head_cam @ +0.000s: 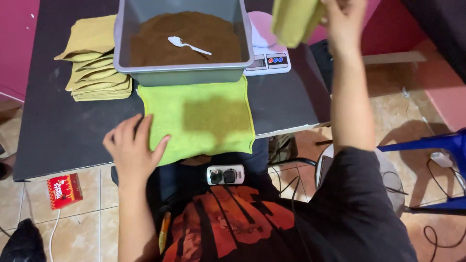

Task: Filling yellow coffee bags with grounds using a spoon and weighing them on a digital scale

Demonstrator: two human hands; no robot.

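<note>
Two hands (130,145) (344,22) around brown-powder tub (182,73).

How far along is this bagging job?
No filled bags show. The right hand holds one pouch up over the scale, while the left hand rests on the green cloth. The tub holds much brown powder, and a stack of pouches waits.

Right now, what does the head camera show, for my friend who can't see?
A person's right hand lifts a tan pouch while the left hand presses a green cloth on a dark table, near a grey tub of brown powder.
</note>
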